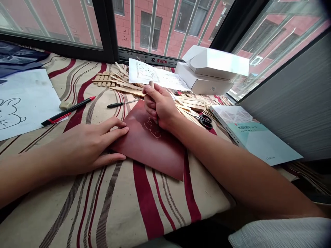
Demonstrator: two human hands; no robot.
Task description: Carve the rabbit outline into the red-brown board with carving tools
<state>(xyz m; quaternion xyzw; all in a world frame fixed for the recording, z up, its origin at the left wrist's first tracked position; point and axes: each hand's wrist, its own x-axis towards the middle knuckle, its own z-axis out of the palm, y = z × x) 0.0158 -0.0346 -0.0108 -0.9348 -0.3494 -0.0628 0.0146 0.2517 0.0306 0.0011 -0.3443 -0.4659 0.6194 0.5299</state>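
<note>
A dark red, smooth sheet (152,151) lies at an angle on the striped cloth, with a pale rabbit outline cut into its surface. Over the top of that outline, my right hand (160,106) is closed around a carving tool (151,83). The light wooden end of its handle sticks up above my fist, while the tip is hidden below my fingers. My left hand (85,144) rests at the sheet's left edge. Its fingers are stretched out and apart, with the fingertips touching the sheet.
Beyond the sheet are a black-handled tool (115,104), thin wooden strips (121,84), a printed paper (165,78) and a white box (207,82). Scissors (205,121) and a book (253,134) lie right. A rabbit drawing (31,89), an eraser (65,105) and a black-and-red pen (69,109) lie left.
</note>
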